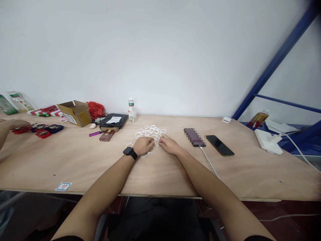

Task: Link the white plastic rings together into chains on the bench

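Observation:
A heap of thin white rings (152, 128) lies on the wooden table in front of me. My left hand (142, 146), with a black watch on its wrist, rests at the near left edge of the heap. Its fingers are bent together in a pinch, and whatever lies between them is too small to make out. My right hand (168, 144) is closed, fingertips on a single white ring (156, 143) between both hands. Nearer to me, a few more loose rings (151, 151) lie beside and partly under my left hand.
Right of my hands lie a pixelated phone (194, 137) on a white cable and a black phone (220, 145). A bottle (131, 110) stands behind the heap. Further left are a dark red box (107, 135), a black parcel (114, 121), a carton (75, 113) and another person's hand (15, 124).

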{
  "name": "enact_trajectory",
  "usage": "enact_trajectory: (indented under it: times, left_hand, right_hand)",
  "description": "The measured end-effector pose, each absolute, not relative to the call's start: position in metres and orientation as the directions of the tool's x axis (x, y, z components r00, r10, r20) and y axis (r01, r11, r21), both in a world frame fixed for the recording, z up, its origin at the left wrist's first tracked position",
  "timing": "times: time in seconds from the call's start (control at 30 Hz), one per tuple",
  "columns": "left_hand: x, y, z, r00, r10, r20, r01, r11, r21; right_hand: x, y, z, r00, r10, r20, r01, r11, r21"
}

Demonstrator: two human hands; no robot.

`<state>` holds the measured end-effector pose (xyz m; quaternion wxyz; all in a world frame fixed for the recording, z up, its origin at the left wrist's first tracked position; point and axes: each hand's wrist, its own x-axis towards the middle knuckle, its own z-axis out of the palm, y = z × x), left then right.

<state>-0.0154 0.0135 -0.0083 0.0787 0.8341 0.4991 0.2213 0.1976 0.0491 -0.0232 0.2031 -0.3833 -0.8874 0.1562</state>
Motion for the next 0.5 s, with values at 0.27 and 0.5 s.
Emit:
enact_trajectory:
  times: [0.27,0.5]
  left_hand:
    - [-0.015,0.014,-0.011,0.442,0.841,0.311,0.787,-0.530,0.316]
    - [-0.013,0.017,-0.018,0.386,0.860,0.334,0.763,-0.501,0.409]
  right_hand:
    - [0.189,0.050,-0.028,-0.481,0.842,0.245,0.728,0.539,-0.423]
    - [0.180,0.043,-0.025,-0.411,0.879,0.241,0.780,0.476,-0.406]
